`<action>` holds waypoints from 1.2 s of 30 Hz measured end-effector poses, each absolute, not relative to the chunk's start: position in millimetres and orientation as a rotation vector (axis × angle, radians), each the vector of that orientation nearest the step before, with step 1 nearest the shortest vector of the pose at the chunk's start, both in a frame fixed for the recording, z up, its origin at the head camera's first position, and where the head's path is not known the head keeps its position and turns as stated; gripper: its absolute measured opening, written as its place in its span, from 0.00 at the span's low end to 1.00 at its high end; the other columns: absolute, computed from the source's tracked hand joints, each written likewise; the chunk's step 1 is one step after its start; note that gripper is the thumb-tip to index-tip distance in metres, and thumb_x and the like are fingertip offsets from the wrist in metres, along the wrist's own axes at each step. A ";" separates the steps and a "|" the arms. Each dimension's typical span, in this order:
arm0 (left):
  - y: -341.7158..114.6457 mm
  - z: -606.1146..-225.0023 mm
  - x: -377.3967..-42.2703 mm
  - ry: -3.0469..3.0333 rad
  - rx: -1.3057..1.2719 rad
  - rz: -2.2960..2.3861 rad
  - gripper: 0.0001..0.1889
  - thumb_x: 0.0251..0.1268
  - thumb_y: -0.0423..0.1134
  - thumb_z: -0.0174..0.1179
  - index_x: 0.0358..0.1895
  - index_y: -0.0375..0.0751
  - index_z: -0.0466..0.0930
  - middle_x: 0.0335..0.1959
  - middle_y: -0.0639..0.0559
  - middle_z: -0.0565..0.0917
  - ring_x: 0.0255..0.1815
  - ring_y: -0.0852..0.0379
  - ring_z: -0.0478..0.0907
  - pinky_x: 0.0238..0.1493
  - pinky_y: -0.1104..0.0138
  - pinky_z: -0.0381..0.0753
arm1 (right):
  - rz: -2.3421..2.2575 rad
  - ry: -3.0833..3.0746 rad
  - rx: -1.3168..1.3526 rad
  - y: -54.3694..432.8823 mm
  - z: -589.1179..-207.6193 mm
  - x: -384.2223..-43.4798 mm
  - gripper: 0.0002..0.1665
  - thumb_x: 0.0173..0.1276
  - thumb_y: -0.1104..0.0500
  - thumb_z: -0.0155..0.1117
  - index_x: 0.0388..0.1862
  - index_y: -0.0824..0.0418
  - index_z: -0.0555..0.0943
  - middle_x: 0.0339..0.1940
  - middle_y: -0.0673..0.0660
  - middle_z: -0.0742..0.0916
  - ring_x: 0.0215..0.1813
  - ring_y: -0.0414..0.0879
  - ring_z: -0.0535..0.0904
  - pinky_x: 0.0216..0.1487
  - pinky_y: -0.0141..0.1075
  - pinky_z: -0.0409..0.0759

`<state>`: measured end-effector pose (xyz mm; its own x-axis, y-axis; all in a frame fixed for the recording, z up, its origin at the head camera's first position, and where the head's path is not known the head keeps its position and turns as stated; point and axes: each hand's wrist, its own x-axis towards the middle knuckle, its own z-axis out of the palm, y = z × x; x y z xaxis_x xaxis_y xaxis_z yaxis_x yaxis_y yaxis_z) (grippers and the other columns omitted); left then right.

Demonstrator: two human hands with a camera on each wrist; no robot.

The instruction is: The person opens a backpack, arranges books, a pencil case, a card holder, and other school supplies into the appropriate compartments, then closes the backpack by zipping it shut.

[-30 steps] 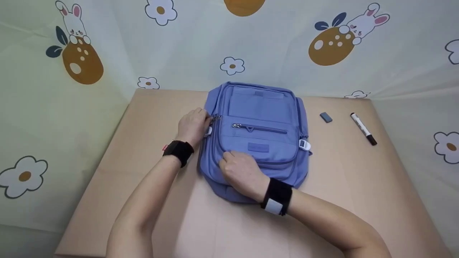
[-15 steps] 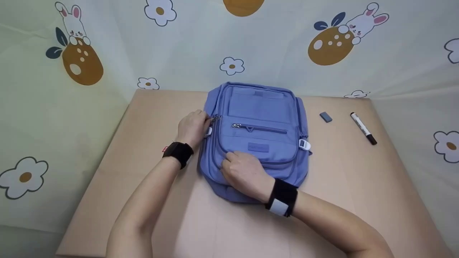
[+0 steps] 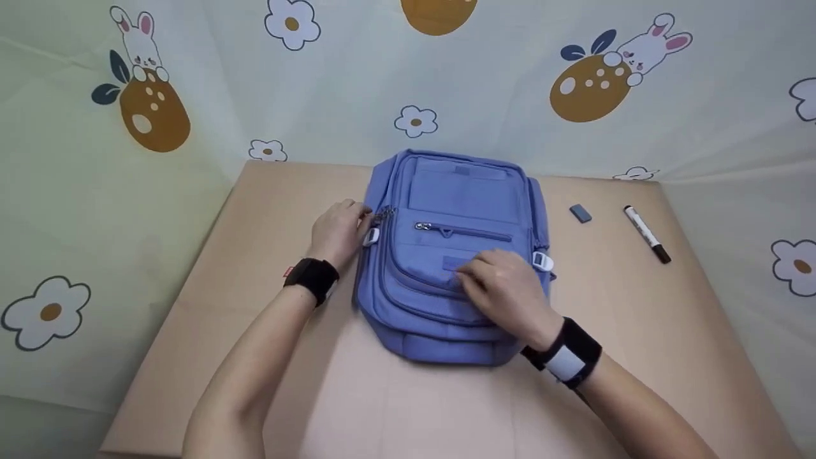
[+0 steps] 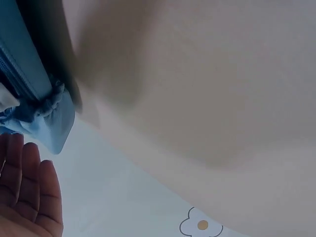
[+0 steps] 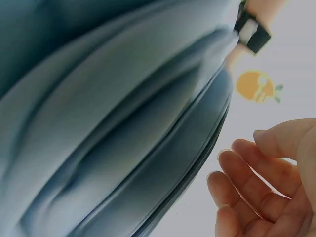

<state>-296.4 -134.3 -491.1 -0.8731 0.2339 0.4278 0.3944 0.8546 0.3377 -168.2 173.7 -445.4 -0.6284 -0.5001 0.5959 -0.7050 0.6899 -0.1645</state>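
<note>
A blue backpack (image 3: 440,255) lies front side up on the table. At its left side my left hand (image 3: 336,233) pinches by the metal zipper pulls (image 3: 385,213), just above a white buckle (image 3: 371,236). The left wrist view shows the fingers (image 4: 30,177) of that hand extended beside the bag's side, with the thumb out of view. Over the lower front pocket is my right hand (image 3: 503,290), its fingers loosely bent near the label patch. In the right wrist view those fingers (image 5: 247,173) hold nothing, and the layered pockets (image 5: 148,113) gape beside them.
To the right of the backpack lie a small grey-blue eraser-like block (image 3: 580,213) and a white marker (image 3: 647,234) with a black cap. Printed cloth walls (image 3: 344,76) enclose the tan tabletop (image 3: 255,268) at the back and both sides.
My right hand has swung from the front pocket's lower left corner rightward across it, uncovering the layered lower edge. My left hand has stayed at the side zipper pulls, shifting slightly left.
</note>
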 end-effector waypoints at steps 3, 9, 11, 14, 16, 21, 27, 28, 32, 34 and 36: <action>-133.7 -487.4 -293.1 -2.627 -0.491 -0.623 0.13 0.73 0.42 0.63 0.53 0.40 0.86 0.46 0.45 0.85 0.46 0.45 0.81 0.44 0.52 0.81 | 0.545 -2.407 0.837 190.4 -447.0 -176.3 0.04 0.68 0.60 0.70 0.39 0.58 0.90 0.35 0.52 0.88 0.39 0.50 0.83 0.42 0.45 0.79; -119.3 -475.1 -291.5 -2.565 -0.652 -0.618 0.15 0.71 0.38 0.64 0.57 0.39 0.85 0.52 0.43 0.85 0.51 0.43 0.81 0.52 0.53 0.80 | 0.598 -2.502 0.766 201.6 -445.2 -192.3 0.06 0.70 0.60 0.68 0.41 0.59 0.90 0.40 0.54 0.89 0.46 0.52 0.84 0.51 0.48 0.79; -113.6 -472.1 -292.9 -2.564 -0.691 -0.606 0.15 0.71 0.36 0.64 0.58 0.39 0.85 0.53 0.43 0.85 0.52 0.43 0.81 0.54 0.53 0.80 | 0.620 -2.544 0.771 199.7 -442.6 -198.0 0.07 0.71 0.60 0.68 0.43 0.59 0.89 0.41 0.54 0.89 0.48 0.52 0.84 0.54 0.49 0.79; -107.6 -469.0 -295.5 -2.598 -0.726 -0.588 0.17 0.70 0.33 0.63 0.60 0.38 0.84 0.55 0.42 0.85 0.56 0.42 0.80 0.59 0.53 0.77 | 0.648 -2.602 0.798 192.7 -435.7 -207.5 0.09 0.71 0.59 0.67 0.45 0.60 0.89 0.45 0.56 0.90 0.51 0.53 0.84 0.58 0.50 0.78; -104.9 -468.4 -297.1 -2.626 -0.734 -0.577 0.19 0.70 0.32 0.62 0.62 0.38 0.82 0.57 0.43 0.85 0.59 0.42 0.79 0.62 0.53 0.76 | 0.655 -2.634 0.824 185.7 -429.9 -214.8 0.10 0.72 0.59 0.67 0.47 0.61 0.88 0.47 0.57 0.90 0.53 0.54 0.84 0.59 0.50 0.78; -102.3 -469.6 -299.9 -2.673 -0.709 -0.558 0.21 0.72 0.33 0.61 0.66 0.40 0.80 0.59 0.45 0.85 0.60 0.43 0.79 0.62 0.53 0.75 | 0.637 -2.693 0.902 163.4 -412.9 -233.3 0.12 0.72 0.59 0.65 0.50 0.62 0.87 0.50 0.58 0.89 0.56 0.55 0.83 0.63 0.49 0.76; -109.7 -469.1 -298.8 -2.626 -0.709 -0.549 0.16 0.70 0.34 0.63 0.60 0.41 0.84 0.52 0.45 0.87 0.50 0.43 0.80 0.53 0.53 0.78 | 0.498 -2.803 1.008 137.2 -402.0 -254.3 0.15 0.74 0.59 0.63 0.55 0.65 0.85 0.55 0.60 0.87 0.61 0.56 0.80 0.67 0.49 0.73; -111.3 -468.7 -298.0 -2.618 -0.709 -0.551 0.15 0.70 0.34 0.64 0.58 0.41 0.85 0.51 0.45 0.87 0.49 0.44 0.80 0.52 0.54 0.78 | 0.471 -2.822 1.021 133.7 -401.9 -257.6 0.16 0.75 0.59 0.62 0.57 0.65 0.84 0.57 0.61 0.86 0.63 0.56 0.79 0.68 0.49 0.72; -115.6 -467.9 -295.0 -2.606 -0.700 -0.578 0.11 0.71 0.37 0.65 0.52 0.41 0.88 0.45 0.46 0.88 0.44 0.45 0.80 0.47 0.54 0.78 | 0.398 -2.896 1.058 122.5 -404.2 -268.6 0.22 0.78 0.58 0.57 0.65 0.66 0.79 0.68 0.62 0.80 0.72 0.58 0.72 0.74 0.49 0.65; -116.2 -468.0 -293.9 -2.614 -0.692 -0.592 0.11 0.72 0.39 0.64 0.51 0.41 0.89 0.45 0.46 0.88 0.44 0.45 0.80 0.47 0.54 0.78 | 0.377 -2.941 1.055 119.9 -406.2 -272.0 0.24 0.80 0.57 0.55 0.69 0.66 0.76 0.72 0.62 0.76 0.75 0.58 0.68 0.76 0.49 0.62; -116.2 -468.0 -293.0 -2.623 -0.680 -0.608 0.11 0.72 0.40 0.63 0.51 0.41 0.89 0.45 0.47 0.88 0.43 0.45 0.80 0.47 0.54 0.78 | 0.366 -2.981 1.053 118.9 -408.4 -274.4 0.26 0.81 0.55 0.54 0.72 0.65 0.74 0.75 0.62 0.73 0.77 0.58 0.65 0.77 0.49 0.60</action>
<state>-293.0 -116.2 -468.0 -0.8181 0.3694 0.4407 0.5257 0.7911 0.3129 -274.4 118.9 -408.4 -0.7803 -0.6243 0.0377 -0.6149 0.7547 -0.2288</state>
